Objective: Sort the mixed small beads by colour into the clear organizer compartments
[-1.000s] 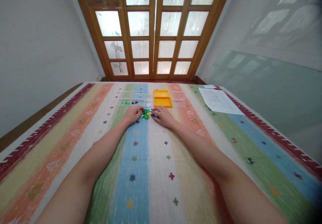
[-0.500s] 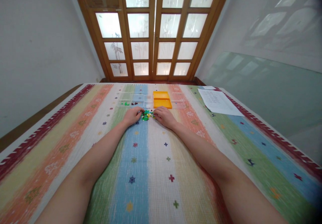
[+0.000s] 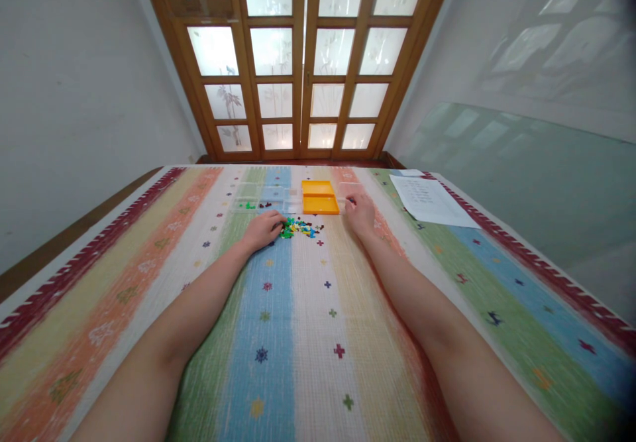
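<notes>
A pile of small green, blue, yellow, white and dark pieces (image 3: 301, 228) lies on the striped tablecloth. My left hand (image 3: 263, 230) rests at its left edge, fingers curled together against the pieces; whatever they pinch is hidden. To the right, my right hand (image 3: 362, 214) is over the near part of a clear tray (image 3: 352, 189), its fingers pinched. A tiny dark spot shows by those fingertips, too small to name. Between the hands, beyond the pile, stands an open yellow two-part box (image 3: 320, 204).
A clear divided tray (image 3: 275, 193) on the left holds some green pieces (image 3: 247, 205) and dark brown pieces (image 3: 265, 205). Printed paper (image 3: 432, 199) lies at the table's far right. Wooden glass-paned doors (image 3: 303, 87) stand behind the table.
My right hand has moved from the pile rightward to the clear tray beside the yellow box, uncovering the pile's right side. My left hand has stayed almost still.
</notes>
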Demonstrator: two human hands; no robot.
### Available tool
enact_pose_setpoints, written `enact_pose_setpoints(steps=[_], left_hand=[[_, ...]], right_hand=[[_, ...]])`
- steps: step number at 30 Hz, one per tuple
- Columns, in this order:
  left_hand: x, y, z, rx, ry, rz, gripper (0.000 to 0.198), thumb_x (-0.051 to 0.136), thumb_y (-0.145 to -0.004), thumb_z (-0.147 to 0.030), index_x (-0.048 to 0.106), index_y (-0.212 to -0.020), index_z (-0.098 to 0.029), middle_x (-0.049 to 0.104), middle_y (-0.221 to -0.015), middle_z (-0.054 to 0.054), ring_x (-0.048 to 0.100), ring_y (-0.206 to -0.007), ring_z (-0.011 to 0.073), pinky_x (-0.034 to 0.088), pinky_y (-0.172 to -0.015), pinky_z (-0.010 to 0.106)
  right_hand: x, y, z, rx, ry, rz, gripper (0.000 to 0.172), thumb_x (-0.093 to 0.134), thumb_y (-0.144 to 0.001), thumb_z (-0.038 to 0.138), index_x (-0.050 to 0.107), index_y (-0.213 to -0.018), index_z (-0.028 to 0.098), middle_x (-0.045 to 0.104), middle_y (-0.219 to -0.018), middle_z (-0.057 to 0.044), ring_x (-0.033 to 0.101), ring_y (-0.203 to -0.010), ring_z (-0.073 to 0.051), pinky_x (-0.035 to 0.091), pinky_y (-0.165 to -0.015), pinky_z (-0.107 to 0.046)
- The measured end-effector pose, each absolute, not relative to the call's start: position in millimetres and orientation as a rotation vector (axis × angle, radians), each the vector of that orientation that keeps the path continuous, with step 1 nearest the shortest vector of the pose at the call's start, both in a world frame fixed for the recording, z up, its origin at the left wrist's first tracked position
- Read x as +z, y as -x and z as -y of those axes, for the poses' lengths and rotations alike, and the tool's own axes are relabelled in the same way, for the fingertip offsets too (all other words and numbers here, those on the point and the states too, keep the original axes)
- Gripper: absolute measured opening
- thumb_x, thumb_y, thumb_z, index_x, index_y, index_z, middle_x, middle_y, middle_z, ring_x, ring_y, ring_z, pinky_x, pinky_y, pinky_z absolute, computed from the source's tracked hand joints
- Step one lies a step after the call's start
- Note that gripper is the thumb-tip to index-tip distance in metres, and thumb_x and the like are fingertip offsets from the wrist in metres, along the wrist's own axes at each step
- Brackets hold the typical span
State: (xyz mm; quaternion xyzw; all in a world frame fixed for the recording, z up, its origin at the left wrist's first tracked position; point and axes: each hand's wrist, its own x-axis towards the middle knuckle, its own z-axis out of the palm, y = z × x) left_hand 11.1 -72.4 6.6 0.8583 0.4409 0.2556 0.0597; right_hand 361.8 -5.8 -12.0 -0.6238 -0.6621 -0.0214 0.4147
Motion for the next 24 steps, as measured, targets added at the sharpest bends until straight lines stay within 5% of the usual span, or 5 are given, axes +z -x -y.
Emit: enact_pose_setpoints(steps=[9,24], left_hand=[[3.4,-13.1,72.2,0.687,-2.632,-1.31,0.03,0.054,-0.097,-0.031,0.074,-0.119,-0.027,0.066,-0.109,0.007,0.062,-0.105,0.0221,0.05,-0.096,0.036],[4.2,-24.1,75.6,0.762,-2.508,-1.276,0.015,0.062,-0.09,-0.028,0.076,-0.089,-0.022,0.066,-0.095,0.006,0.063,-0.095,0.0221,0.051,-0.089,0.036]], right_hand=[[-15.2,-335.0,20.3,-0.034,1.486,1.796,0.031,0.052,-0.092,0.023,0.072,-0.115,0.018,0.066,-0.115,-0.014,0.058,-0.108,-0.031,0.045,-0.099,-0.046],[-13.9,-320.6,29.1,0.008,1.324,1.862,0.025,0.055,-0.092,0.022,0.072,-0.111,0.022,0.065,-0.112,-0.012,0.059,-0.106,-0.031,0.048,-0.097,-0.048]])
